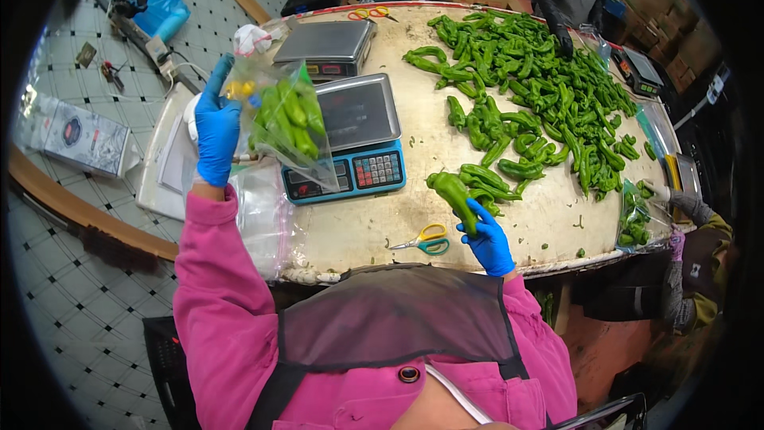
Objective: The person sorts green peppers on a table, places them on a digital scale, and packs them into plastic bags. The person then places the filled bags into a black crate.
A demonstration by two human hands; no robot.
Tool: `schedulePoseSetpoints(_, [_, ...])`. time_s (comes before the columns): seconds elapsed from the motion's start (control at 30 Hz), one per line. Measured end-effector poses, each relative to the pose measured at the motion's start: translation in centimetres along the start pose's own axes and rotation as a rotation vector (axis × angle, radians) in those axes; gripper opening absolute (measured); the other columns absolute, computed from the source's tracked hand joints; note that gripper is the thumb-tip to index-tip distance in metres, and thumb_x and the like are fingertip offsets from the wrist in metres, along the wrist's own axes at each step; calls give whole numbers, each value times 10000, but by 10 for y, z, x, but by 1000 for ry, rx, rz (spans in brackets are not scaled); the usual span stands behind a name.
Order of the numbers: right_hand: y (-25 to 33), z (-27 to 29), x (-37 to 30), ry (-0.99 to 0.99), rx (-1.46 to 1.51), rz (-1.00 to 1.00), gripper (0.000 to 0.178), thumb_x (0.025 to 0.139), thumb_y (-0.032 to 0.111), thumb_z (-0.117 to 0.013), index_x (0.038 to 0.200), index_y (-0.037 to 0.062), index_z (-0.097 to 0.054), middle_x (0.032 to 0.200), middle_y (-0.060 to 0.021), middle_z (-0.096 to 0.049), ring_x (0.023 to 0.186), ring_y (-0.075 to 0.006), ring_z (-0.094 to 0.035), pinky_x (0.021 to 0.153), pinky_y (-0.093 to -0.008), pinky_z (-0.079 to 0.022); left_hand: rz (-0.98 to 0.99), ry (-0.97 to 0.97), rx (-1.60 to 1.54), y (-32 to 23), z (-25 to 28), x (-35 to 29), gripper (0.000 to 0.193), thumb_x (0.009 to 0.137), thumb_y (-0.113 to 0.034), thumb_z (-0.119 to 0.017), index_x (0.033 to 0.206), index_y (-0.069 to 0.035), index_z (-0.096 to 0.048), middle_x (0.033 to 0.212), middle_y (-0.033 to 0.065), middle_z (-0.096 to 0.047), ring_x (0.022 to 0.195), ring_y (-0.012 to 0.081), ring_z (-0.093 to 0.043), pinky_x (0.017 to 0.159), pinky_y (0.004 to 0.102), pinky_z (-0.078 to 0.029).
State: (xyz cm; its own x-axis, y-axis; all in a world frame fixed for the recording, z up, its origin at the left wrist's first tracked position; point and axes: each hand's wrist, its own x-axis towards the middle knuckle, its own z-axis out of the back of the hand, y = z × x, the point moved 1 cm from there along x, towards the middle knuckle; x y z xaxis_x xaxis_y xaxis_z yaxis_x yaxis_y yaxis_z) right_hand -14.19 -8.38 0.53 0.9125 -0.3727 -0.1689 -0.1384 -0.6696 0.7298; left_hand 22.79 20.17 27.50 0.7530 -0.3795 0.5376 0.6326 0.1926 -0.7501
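Note:
My left hand [217, 131], in a blue glove, is raised at the left of the table and grips the edge of a clear plastic bag [325, 161]. Several green peppers [292, 107] are inside the bag, which hangs tilted in front of a blue-framed scale [402, 173] and covers part of its panel. In my right hand [492, 245], also blue-gloved, is a large green pepper [452, 191], held by one end above the table's near side. Yellow-and-teal scissors [430, 240] lie to the left of that hand. Loose peppers [489, 181] rest just beyond it.
A big pile of green peppers [549, 103] spreads over the table's right half. A second scale [326, 41] stands behind the blue one. Flat clear bags [256, 211] lie at the near left. Co-workers stand at the far edge and right; one handles a bag of peppers [634, 219].

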Motion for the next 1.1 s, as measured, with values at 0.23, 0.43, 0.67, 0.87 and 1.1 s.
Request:
schedulePoseSetpoints(0.23, [-9,-2,-7,68,734,-43,532,1015,208,-429,1517,116,-282,1446,-269,-394,893,-186,-593,782,-304,-503,-272,149,344,108,-62,-9,709,744,106,-478,1398,-165,-510,1322,121,-591,1186,283,-588,949,363,-477])
schedulePoseSetpoints(0.43, [-15,-11,-14,102,992,-104,528,1023,194,-400,1492,-6,-262,1482,-276,-327,925,-190,-559,808,-292,-491,-500,129,905,50,-91,-65,420,714,16,-606,1109,-100,-686,1314,205,-544,1020,390,-600,850,420,-494])
schedulePoseSetpoints(0.67, [-25,-29,-14,124,869,-258,520,990,159,-448,1443,-50,-301,1410,-237,-424,901,-185,-555,779,-289,-495,-174,644,-196,17,-150,-163,833,733,31,-698,1479,-169,-387,1544,129,-320,1407,328,-339,1149,398,-285])
schedulePoseSetpoints(0.87, [-21,-41,-23,-23,632,-308,381,967,129,-493,1309,-39,-481,1222,-186,-605,823,-185,-582,676,-266,-510,263,948,-741,26,-173,-203,622,821,76,-644,1402,-80,-484,1450,88,-471,1327,184,-440,1099,336,-355])
schedulePoseSetpoints(1.1, [-12,-51,-25,13,333,-301,452,968,147,-485,1384,-25,-443,1122,-169,-662,808,-190,-671,674,-291,-558,585,913,-865,34,-168,-221,562,809,8,-726,1335,-50,-535,1295,42,-581,1148,141,-559,1000,294,-458])
